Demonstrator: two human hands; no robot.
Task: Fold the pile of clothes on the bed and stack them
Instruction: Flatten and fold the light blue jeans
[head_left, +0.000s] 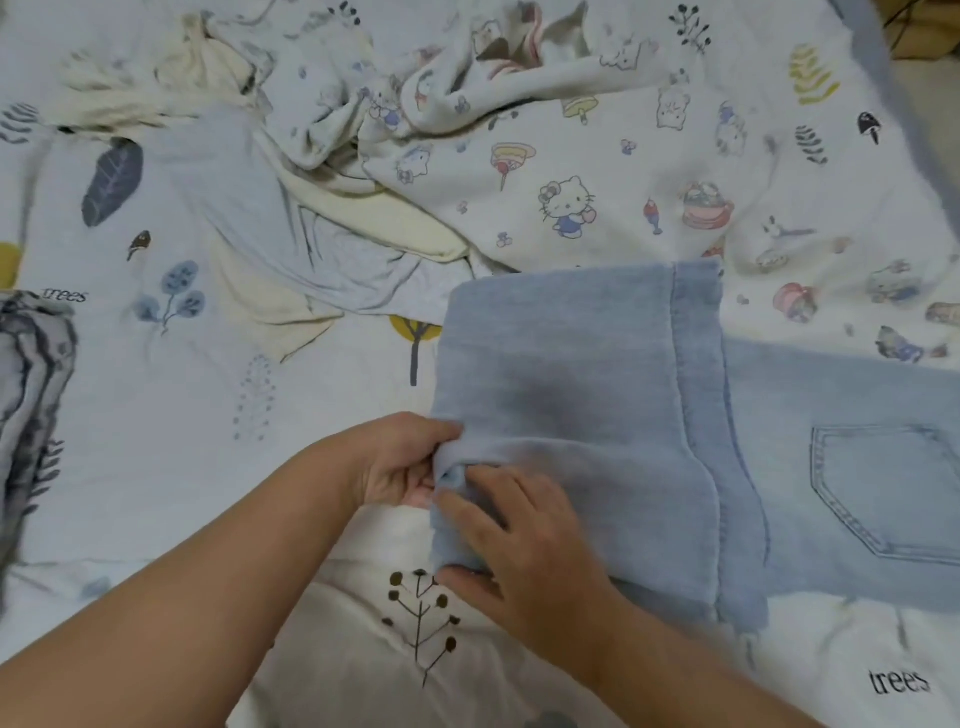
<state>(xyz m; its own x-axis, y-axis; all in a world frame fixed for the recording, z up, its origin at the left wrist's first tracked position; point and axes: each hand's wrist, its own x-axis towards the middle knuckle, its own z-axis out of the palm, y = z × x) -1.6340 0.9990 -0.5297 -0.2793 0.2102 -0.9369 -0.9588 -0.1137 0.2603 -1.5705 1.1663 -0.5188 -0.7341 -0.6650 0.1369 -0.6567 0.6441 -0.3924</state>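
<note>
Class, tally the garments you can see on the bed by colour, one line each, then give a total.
Light blue denim jeans: 1
White cartoon-print garment: 1
Pale grey-blue garment: 1
Cream garment: 1, though it may be more than one piece
Grey-streaked folded garment: 1
Total: 5

Bed (156, 457) covered by white sheet printed with leaves, trees, word "trees". Light blue jeans (597, 415) lie folded at right, back pocket up. Cartoon-print white garment (545, 171) spread across top right, partly crumpled. Pale grey garment (260, 218) and cream garment (395, 218) tangled together at top centre-left. Grey patterned fabric (31, 395) at left edge.
</note>
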